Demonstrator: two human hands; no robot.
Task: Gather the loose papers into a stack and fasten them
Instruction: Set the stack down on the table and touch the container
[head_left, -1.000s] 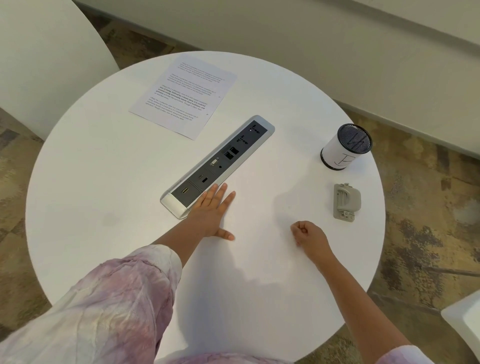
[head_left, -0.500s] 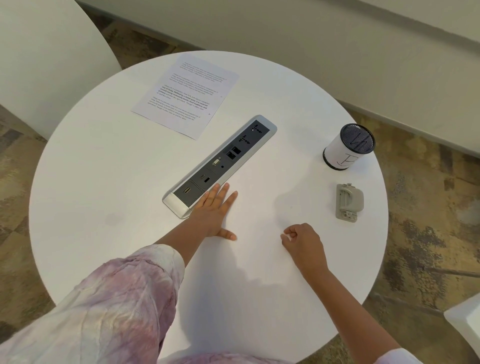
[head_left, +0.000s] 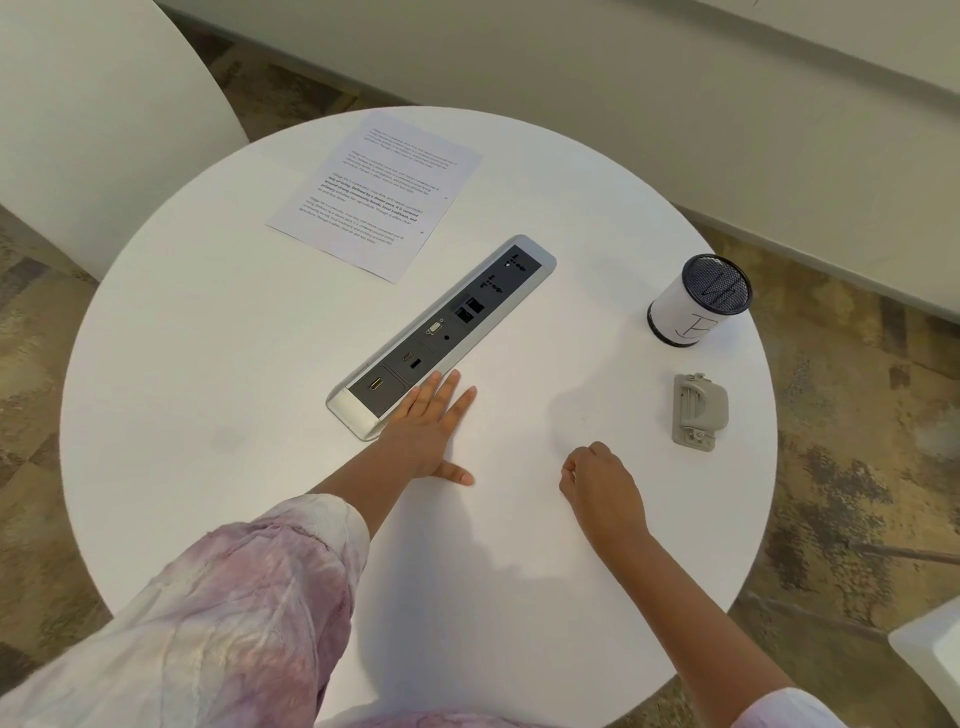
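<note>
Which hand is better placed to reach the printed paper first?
Probably the left hand: it lies flat beside the socket strip, on the printed paper's side. The right hand is curled near the stapler.

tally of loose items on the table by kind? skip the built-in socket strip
Printed paper: 1
Mesh pen cup: 1
Grey fastening tool: 1
Total: 3
Neither of the hands holds any of them.

Worktop (head_left: 218, 364): smooth, matt white. Socket strip (head_left: 441, 338): brushed metal casing, dark matt plastic face. Beside it, printed paper sheet (head_left: 374, 195). Sleeve (head_left: 218, 613): crinkled cloth. Cup (head_left: 698, 299): black mesh top.
</note>
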